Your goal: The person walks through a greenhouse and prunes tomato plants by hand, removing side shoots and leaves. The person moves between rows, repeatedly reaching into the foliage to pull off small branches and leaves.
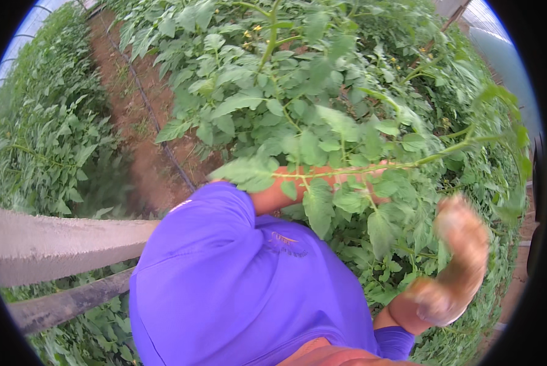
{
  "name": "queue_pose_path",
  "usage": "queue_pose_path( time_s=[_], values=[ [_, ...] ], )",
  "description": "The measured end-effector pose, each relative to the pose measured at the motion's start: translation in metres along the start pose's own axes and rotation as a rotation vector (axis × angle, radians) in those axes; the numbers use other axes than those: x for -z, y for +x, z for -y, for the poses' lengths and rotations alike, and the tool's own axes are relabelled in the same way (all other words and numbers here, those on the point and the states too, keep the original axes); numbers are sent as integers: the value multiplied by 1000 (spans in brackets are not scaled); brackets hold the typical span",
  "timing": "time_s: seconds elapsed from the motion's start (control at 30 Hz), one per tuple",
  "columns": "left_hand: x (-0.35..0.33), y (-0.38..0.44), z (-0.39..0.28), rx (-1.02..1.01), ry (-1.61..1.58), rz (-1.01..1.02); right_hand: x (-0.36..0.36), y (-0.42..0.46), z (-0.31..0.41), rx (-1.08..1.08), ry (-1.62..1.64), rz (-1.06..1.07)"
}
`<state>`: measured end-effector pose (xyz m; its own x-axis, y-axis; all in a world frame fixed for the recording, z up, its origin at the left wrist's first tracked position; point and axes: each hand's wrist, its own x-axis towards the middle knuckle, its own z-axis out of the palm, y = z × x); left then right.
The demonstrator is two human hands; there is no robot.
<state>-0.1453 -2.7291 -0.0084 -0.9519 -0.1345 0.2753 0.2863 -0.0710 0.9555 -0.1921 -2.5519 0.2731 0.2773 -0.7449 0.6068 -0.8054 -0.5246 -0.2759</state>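
My left forearm reaches across from the purple sleeve, behind a leafy tomato stem (328,173). My left hand (381,176) is mostly hidden by leaves near that stem; whether its fingers grip it cannot be told. Out to the right, my right hand (456,217) is raised beside the foliage, on a bent arm. Motion blur hides its fingers and anything in them. The stem runs to the right and thickens towards a blurred leafy top (497,105). Another upright stem (271,39) rises beyond, near small yellow flowers (251,32).
Dense tomato plants (40,137) form a row on the left, beyond a strip of bare reddish soil (118,87) with a dark irrigation hose (141,94). A pale concrete-like beam (67,242) and a dark pole (72,299) extend left from behind my shoulder. Translucent greenhouse sheeting (502,45) curves at upper right.
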Motion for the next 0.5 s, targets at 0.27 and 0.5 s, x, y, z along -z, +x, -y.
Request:
queue_pose_path(
  time_s=[0.27,0.5],
  values=[
    [159,-214,-87,451,67,147,-163,95,-5,-208,278,393],
    [297,-391,-125,409,-8,-837,-305,200,-76,-921,663,-426]
  ],
)
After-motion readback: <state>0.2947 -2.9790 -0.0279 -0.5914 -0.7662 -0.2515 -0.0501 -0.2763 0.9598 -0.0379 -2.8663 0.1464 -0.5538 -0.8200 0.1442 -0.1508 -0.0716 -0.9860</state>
